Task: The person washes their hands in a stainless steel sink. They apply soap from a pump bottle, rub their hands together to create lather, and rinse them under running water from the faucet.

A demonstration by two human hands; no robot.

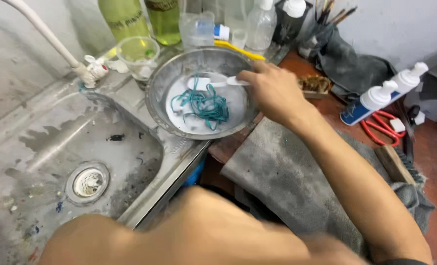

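Right hand (272, 91) reaches over the metal bowl (164, 83) on the sink edge (179, 147), fingers closed around the handle end of a white brush (213, 82). Its head sits beside the teal laces (204, 105) lying in milky water. Those laces look limp, wet and slippery, so best pinched at a loop. The brush looks light and stiff. The left hand's grip cannot be told; only a blurred arm shows.

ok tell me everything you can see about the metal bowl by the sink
The metal bowl is round, shallow and dull grey steel with a scuffed, cloudy inside. It sits upright on the sink's edge. Inside lie milky liquid or foam and tangled teal laces. The right hand reaches over its rim, holding a white brush down into it.
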